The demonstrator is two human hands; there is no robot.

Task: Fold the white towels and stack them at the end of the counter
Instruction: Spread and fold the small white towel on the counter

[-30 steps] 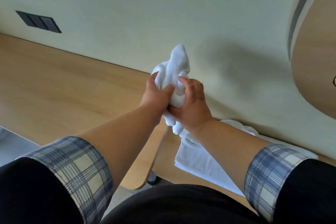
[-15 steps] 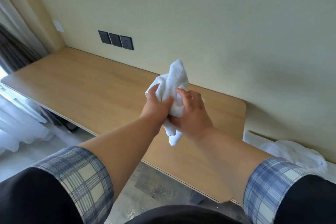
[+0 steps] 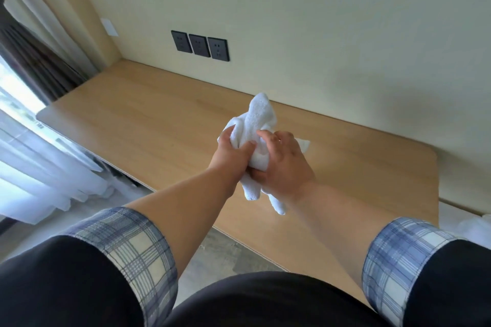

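both left hand [image 3: 230, 154], right hand [image 3: 286, 166] clutch bunched towel [image 3: 259, 117] over counter [image 3: 148, 125]

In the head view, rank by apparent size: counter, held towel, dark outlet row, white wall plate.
Counter
Towel
Outlet row
Wall plate
Towel is nearer the camera, so its true rank against the outlet row is unsure.

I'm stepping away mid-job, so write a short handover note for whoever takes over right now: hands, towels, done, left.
Left hand and right hand both grip one bunched white towel, held above the wooden counter.
More white cloth shows at the right edge, cut off.
Done: no folded stack in view.
Left: fold this towel and the others, stack them at the counter's end.
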